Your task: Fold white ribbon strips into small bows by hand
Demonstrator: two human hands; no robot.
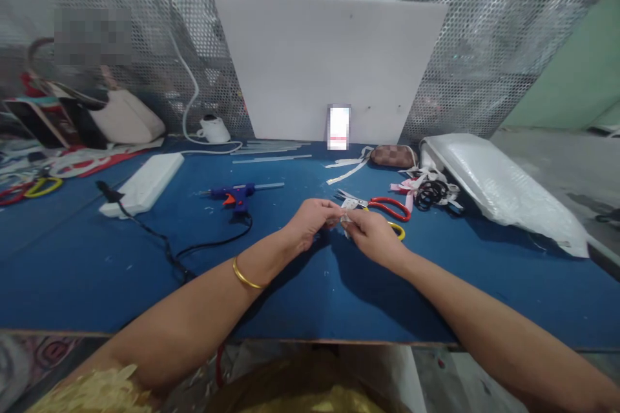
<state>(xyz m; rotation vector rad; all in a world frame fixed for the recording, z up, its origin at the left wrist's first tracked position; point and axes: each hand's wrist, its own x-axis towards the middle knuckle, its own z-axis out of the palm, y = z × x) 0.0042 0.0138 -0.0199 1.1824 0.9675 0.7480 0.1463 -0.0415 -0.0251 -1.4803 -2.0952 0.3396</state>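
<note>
My left hand and my right hand meet above the middle of the blue table, fingertips pinched together. Between them is a small piece of white ribbon, partly covered by the fingers. Both hands are closed on it. Just beyond my right hand lie scissors with red and yellow handles, their blades pointing left. White ribbon strips rest farther back on the table. To the left of my hands is a blue glue gun with a clear glue stick in its back end.
On the right are a plastic-wrapped package, black hair ties and a brown checkered pouch. At left sit a white power strip with a black cord, yellow-handled scissors and bags. Glue sticks and a lit phone are at the back.
</note>
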